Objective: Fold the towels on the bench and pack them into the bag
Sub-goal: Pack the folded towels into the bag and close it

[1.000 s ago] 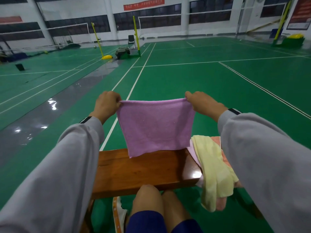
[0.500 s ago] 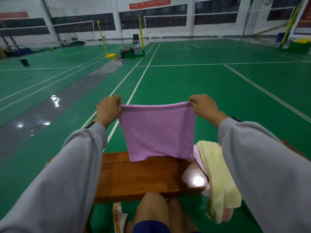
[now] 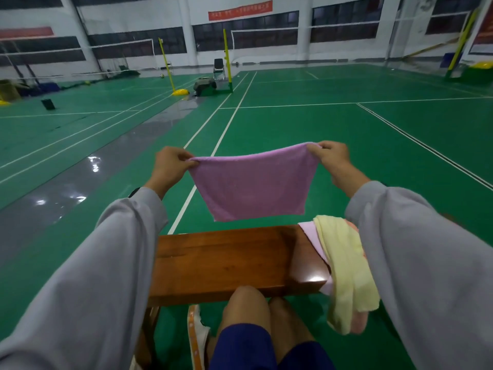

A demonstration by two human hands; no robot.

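Note:
A purple towel (image 3: 253,182) hangs in the air above the wooden bench (image 3: 221,260), its lower edge clear of the wood. My left hand (image 3: 170,165) pinches its top left corner and my right hand (image 3: 332,156) pinches its top right corner. The top edge sags a little between them. On the bench's right end lies a heap of towels: a pale yellow towel (image 3: 346,268) draped over the front edge, on top of a light pink towel (image 3: 310,235). My right sleeve hides part of the heap. No bag is in view.
Green court floor (image 3: 320,124) with white lines stretches ahead, with a grey wet strip (image 3: 80,182) on the left. Net posts, a chair (image 3: 218,68) and a dark bag-like bundle (image 3: 204,85) stand far off. My knees (image 3: 248,305) and a shoe sit under the bench's near edge.
Both hands have lifted the purple towel, so its bottom edge now hangs free above the bench instead of overlapping it. The top edge has gone from taut to slightly sagging.

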